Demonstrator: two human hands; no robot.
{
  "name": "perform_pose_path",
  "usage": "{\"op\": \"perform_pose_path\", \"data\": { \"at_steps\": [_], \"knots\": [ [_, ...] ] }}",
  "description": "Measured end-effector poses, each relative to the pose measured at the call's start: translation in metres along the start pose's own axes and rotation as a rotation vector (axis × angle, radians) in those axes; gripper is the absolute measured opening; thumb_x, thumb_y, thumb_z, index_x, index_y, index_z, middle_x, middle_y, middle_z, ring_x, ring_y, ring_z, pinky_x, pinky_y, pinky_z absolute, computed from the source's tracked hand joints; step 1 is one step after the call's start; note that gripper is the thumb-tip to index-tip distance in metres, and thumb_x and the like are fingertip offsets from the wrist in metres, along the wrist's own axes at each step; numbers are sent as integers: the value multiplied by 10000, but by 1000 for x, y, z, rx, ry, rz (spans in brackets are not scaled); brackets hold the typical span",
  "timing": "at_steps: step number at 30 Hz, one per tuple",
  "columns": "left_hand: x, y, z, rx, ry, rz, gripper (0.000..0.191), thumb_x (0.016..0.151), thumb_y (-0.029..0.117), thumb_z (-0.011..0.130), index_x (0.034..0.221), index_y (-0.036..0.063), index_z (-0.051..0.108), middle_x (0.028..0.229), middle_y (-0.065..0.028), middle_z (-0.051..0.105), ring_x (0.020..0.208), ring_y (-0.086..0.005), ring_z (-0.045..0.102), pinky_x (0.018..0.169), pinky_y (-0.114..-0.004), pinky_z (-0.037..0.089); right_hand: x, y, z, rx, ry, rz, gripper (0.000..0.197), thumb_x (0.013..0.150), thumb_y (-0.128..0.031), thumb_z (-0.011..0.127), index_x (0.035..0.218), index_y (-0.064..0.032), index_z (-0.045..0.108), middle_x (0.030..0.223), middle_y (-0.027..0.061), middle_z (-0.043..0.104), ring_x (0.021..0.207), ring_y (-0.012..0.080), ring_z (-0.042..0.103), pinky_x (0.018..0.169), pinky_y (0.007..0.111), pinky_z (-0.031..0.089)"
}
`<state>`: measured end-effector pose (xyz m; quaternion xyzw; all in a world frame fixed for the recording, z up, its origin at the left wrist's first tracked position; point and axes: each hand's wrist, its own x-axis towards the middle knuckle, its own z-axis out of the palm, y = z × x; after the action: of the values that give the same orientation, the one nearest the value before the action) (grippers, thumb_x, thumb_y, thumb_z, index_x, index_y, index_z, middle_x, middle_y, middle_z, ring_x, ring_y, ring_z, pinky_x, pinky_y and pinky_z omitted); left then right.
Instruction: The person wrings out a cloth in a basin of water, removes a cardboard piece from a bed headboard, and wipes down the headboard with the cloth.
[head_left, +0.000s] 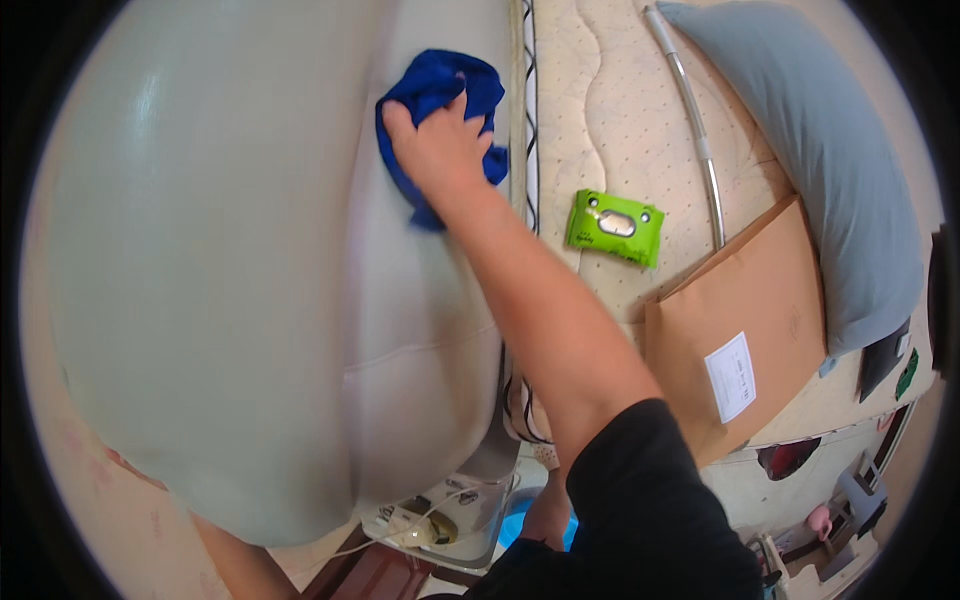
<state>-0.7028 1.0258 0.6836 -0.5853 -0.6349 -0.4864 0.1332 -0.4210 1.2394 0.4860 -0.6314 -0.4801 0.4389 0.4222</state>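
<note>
My right hand (446, 146) presses a crumpled blue cloth (427, 75) against the side of a large, pale, smooth upholstered piece (225, 247), which looks like a bed's headboard. The thumb is at the left of the cloth, the fingers spread over its middle and right. My right forearm crosses the edge of a cream quilted mattress (570, 97). A bit of bare skin, seemingly my left arm, shows below beside the black sleeve; my left hand is out of view. On the mattress, right of my forearm, lies a green pack of wipes (615, 229) with a white wipe at its opening.
A brown paper bag (757, 315) with a white label, a metal pole (694, 120) and a long grey-blue pillow (825, 135) lie on the mattress. Below are a blue basin (512, 523), a grey tray-like container (480, 556) with small items, and a white cable (364, 547).
</note>
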Motion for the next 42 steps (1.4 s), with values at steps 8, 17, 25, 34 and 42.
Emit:
{"op": "perform_pose_path", "data": {
  "at_steps": [8, 17, 25, 34, 42],
  "knots": [
    [2, 2, 4, 39, 25, 1, 481, 972, 391, 422, 1322, 61, 423, 1287, -104, 502, 1118, -221, 524, 922, -383, 457, -250, -8, 31, 24, -157, -450, 682, 739, -319, 691, 1305, 2, 488, 1521, 221, 134, 1304, 541, 195, 1006, 734, 112],
    [-2, -3, 6, -30, -16, -2, 487, 966, 380, 424, 1308, 34, 439, 1272, -114, 510, 1110, -219, 528, 930, -371, 448, -417, 91, 57, -123, -124, -822, 593, 688, -266, 581, 1264, -402, 562, 1340, -113, 512, 1094, 292, 367, 944, 627, 262],
    [-2, -2, 13, -132, -49, 6, 505, 959, 376, 410, 1299, 4, 449, 1264, -130, 513, 1111, -221, 526, 945, -362, 434, -344, 155, 26, 273, 32, -131, 575, 826, -282, 596, 1306, 2, 458, 1360, 162, 471, 1183, 295, 481, 1036, 508, 281],
    [16, 1, -1, -132, -81, 47, 527, 952, 371, 395, 1288, -29, 462, 1255, -147, 515, 1113, -224, 524, 963, -353, 418, -403, 185, 80, 745, 168, 334, 488, 950, -224, 506, 1337, 49, 390, 1358, 149, 434, 1214, 272, 431, 1055, 359, 298],
    [9, 11, 14, -239, -72, -35, 546, 947, 398, 410, 1283, -29, 471, 1223, -152, 535, 1109, -231, 528, 958, -350, 424, -345, 149, 49, 491, 196, 314, 576, 909, -330, 569, 1283, 73, 397, 1257, 231, 485, 1118, 327, 481, 1000, 375, 340]
  ]
}}
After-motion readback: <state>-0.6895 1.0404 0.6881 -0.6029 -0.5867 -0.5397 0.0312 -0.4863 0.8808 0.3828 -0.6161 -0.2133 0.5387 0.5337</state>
